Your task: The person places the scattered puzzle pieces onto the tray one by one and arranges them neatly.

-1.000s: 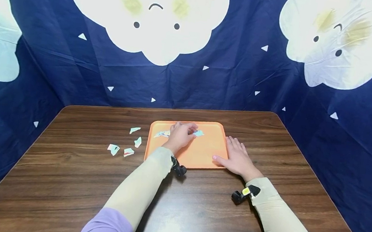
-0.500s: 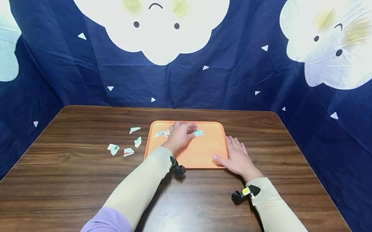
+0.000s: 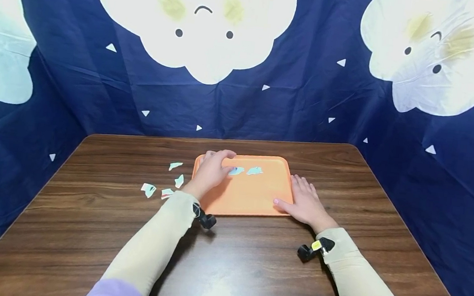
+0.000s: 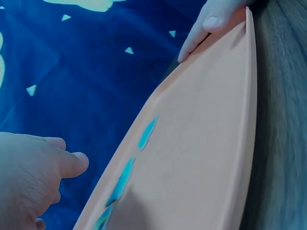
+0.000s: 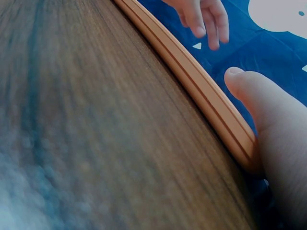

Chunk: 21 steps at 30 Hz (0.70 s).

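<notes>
Nothing is gripped by the left hand (image 3: 213, 170), held loose over the tray (image 3: 254, 193), or by the right hand (image 3: 305, 203), rested at the tray's right edge; scraps (image 3: 254, 170) along its far side could be dislodged by a low brush, or jolted if it is pushed

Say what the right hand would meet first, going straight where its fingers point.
The blue curtain beyond the table, probably; the right hand might graze the orange tray on the way, depth being unclear.
</notes>
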Tool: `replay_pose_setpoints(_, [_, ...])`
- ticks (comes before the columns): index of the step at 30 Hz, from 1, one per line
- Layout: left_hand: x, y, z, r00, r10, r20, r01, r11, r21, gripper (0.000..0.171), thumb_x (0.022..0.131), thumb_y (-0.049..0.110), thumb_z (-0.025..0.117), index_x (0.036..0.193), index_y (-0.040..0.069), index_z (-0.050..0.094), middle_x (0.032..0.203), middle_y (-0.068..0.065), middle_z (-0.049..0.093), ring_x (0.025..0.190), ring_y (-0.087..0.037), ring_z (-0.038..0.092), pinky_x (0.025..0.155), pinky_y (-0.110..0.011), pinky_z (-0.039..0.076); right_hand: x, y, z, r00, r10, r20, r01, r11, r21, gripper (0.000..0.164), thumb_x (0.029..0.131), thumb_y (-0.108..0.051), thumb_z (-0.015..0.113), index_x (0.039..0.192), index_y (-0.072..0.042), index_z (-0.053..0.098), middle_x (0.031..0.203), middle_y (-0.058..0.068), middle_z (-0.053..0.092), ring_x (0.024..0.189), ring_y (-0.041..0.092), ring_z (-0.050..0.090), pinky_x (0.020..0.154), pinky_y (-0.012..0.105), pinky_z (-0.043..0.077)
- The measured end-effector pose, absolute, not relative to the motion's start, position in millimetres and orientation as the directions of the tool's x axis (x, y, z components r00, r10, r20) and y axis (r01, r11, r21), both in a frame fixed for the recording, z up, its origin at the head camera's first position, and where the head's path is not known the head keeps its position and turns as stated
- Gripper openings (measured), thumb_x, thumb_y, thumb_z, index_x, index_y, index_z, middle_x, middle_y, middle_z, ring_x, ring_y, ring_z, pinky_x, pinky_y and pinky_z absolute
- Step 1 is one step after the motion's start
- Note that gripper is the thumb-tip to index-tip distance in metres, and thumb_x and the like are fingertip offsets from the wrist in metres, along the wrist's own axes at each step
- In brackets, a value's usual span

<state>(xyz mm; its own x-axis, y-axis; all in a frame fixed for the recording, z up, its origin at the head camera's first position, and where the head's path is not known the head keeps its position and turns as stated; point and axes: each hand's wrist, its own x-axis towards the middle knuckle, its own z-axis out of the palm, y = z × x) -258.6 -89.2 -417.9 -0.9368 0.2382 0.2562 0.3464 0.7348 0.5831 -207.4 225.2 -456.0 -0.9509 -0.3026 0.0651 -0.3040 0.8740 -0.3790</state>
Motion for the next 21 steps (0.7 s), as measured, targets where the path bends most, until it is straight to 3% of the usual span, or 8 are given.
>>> replay_pose_setpoints(7, [-242.4, -120.6, -411.7, -0.939, 0.208, 0.275, 0.335, 0.739, 0.584, 0.038, 0.095, 0.021, 0.071, 0.132, 0.016, 0.063, 0.132, -0.005, 0.065, 0.123, -0.035, 0.045, 0.11, -0.056, 0.019, -207.4, 226.8, -456.6, -0.951, -0.303, 0.062, -0.304, 0.879, -0.368, 0.109, 0.089, -0.072, 0.053, 0.158, 0.005, 0.019, 0.162, 0.027, 0.022, 0.151, 0.044, 0.016, 0.12, 0.06, 0.008])
replay_pose_setpoints(21, [-221.3, -187.1, -419.1, -0.935, 0.11, 0.337, 0.295, 0.768, 0.568, 0.035, 0.092, 0.019, 0.072, 0.126, 0.009, 0.066, 0.126, -0.013, 0.066, 0.122, -0.041, 0.048, 0.104, -0.061, 0.027, -207.9, 225.5, -457.2, -0.953, -0.299, 0.055, -0.297, 0.876, -0.379, 0.109, 0.089, -0.072, 0.053, 0.159, 0.004, 0.018, 0.163, 0.025, 0.022, 0.152, 0.042, 0.014, 0.12, 0.059, 0.007])
